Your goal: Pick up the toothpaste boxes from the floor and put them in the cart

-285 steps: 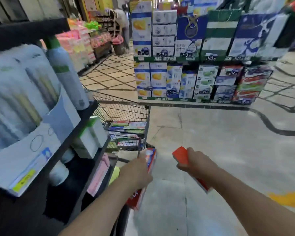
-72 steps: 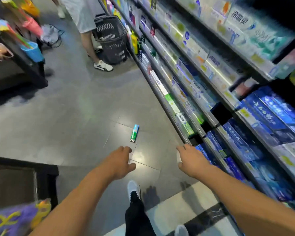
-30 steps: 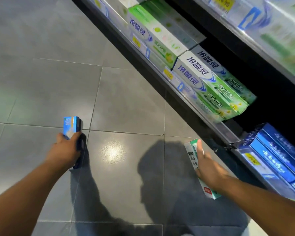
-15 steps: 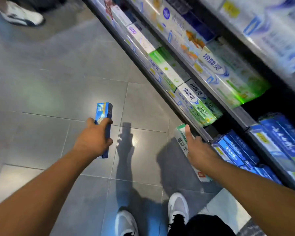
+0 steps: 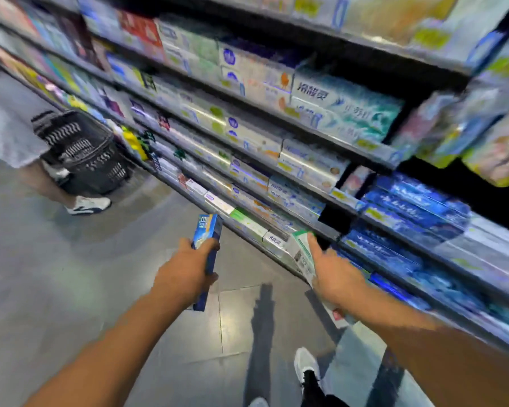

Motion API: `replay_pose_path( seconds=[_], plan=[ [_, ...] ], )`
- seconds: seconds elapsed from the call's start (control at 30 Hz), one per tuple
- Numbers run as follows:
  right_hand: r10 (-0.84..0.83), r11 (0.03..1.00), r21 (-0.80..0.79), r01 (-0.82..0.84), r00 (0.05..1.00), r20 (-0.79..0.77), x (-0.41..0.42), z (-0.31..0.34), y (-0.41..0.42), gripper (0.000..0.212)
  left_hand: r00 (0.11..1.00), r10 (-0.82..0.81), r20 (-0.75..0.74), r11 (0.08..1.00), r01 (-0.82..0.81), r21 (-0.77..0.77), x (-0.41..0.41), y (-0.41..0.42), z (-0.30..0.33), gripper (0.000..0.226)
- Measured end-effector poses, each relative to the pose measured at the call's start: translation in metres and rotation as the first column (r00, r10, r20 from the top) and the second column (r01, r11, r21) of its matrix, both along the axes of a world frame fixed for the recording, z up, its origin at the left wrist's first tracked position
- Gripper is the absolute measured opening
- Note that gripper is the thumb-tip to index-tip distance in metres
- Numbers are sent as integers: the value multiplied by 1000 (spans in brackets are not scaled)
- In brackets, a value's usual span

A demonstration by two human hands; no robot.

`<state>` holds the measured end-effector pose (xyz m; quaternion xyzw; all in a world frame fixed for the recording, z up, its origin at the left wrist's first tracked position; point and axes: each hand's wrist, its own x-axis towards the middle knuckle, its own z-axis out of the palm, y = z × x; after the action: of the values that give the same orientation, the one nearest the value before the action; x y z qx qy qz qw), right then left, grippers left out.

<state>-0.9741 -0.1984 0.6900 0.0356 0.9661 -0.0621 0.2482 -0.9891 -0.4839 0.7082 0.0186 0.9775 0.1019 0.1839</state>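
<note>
My left hand (image 5: 185,274) grips a blue toothpaste box (image 5: 207,235) around its middle, held upright above the grey floor. My right hand (image 5: 335,274) holds a white and green toothpaste box (image 5: 301,251), thumb along its side, its lower end showing red under my wrist. Both boxes are off the floor, near the bottom of the shelving. The cart is not in view.
Long shelves (image 5: 306,160) packed with toothpaste boxes run along the right. A person (image 5: 9,124) stands at the left with a black shopping basket (image 5: 83,154) on the floor beside a white shoe. My own shoe (image 5: 306,367) shows at the bottom. The picture is blurred.
I have risen from a crouch with both boxes in my hands. The view has swung up from the floor to the shelves, and the person with the basket has come into sight.
</note>
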Motion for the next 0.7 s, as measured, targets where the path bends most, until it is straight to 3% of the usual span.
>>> replay_pose_path(
  seconds=[0.17, 0.37, 0.53, 0.7],
  plan=[
    [-168, 986, 11, 169, 984, -62, 65, 62, 36, 99, 969, -242, -40, 970, 242, -1, 14, 44, 62, 53],
    [-418, 907, 11, 421, 903, -98, 159, 102, 100, 94, 856, -513, -70, 858, 513, -19, 58, 147, 102, 50],
    [-618, 784, -19, 621, 777, -121, 253, 119, 178, 90, 667, -739, -90, 670, 742, -6, 115, 263, 116, 47],
    [-813, 575, -59, 816, 563, -147, 382, 134, 267, 52, 398, -912, -98, 401, 916, -14, 201, 409, 125, 46]
  ],
)
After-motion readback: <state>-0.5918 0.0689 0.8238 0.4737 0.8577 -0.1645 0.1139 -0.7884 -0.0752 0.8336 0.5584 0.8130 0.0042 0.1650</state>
